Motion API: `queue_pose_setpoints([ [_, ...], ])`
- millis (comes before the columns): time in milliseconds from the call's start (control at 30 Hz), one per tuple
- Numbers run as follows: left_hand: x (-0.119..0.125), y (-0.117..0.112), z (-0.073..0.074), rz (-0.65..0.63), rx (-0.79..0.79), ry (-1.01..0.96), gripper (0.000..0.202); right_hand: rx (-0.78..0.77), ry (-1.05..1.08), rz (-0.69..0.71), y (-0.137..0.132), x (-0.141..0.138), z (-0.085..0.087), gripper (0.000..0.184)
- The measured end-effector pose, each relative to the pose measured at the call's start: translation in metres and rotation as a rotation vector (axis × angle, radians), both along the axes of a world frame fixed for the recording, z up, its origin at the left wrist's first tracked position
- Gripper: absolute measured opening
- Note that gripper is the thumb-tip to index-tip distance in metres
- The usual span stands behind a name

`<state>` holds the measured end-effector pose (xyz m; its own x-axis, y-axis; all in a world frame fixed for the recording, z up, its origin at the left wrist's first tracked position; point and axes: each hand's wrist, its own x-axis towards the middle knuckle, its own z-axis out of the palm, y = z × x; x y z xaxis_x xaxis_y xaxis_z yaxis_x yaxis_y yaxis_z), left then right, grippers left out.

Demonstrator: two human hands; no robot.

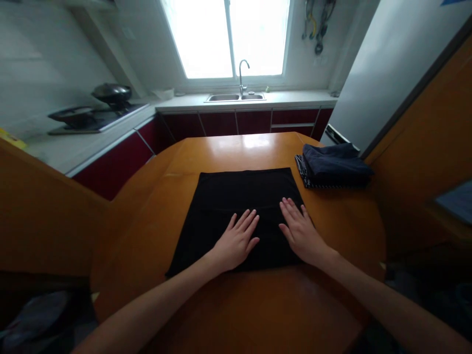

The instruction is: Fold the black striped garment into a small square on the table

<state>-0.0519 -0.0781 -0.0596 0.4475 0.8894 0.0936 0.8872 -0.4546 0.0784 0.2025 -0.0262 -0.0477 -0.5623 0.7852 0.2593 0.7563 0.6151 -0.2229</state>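
A black cloth (224, 196), perhaps a folded garment, lies flat on the wooden table (147, 216) in front of me. My left hand (238, 241) rests palm down near the middle of its front part, fingers stretched out and thumb apart. On the cloth's right side lies my right hand (300, 233), also palm down, with its fingers extended toward the far edge. Neither hand holds anything. A faint crease crosses the cloth just beyond my fingertips. What kind of garment it is, I cannot tell.
A stack of folded dark clothes (335, 164) sits at the table's right side. Beyond the table are a counter with a sink (236, 97) and, to the left, a stove (99, 120) bearing pans. A refrigerator (383, 69) stands at the right.
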Motion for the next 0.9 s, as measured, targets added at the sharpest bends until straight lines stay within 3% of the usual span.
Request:
queue_pose_setpoints([
  [100,0.013,0.012,-0.002,0.021,-0.001,-0.003,0.061,-0.05,-0.055,0.147,0.009,-0.043,-0.006,0.059],
  [200,0.005,0.014,-0.007,0.061,-0.002,-0.01,0.064,-0.105,-0.082,0.189,0.022,-0.054,-0.022,0.059],
  [467,-0.087,0.019,-0.016,0.32,-0.04,-0.025,0.065,-0.061,-0.067,0.075,0.062,0.002,-0.049,0.061],
  [600,-0.117,0.026,-0.017,0.32,-0.007,-0.103,0.056,-0.048,0.038,-0.025,0.072,0.014,-0.054,0.054],
  [733,-0.144,0.037,-0.01,0.268,0.011,-0.319,0.042,-0.033,0.211,-0.078,0.084,0.022,-0.051,0.038],
  [900,-0.171,0.049,-0.003,0.302,0.031,-0.423,0.03,-0.083,0.179,-0.112,0.102,0.037,-0.038,0.025],
])
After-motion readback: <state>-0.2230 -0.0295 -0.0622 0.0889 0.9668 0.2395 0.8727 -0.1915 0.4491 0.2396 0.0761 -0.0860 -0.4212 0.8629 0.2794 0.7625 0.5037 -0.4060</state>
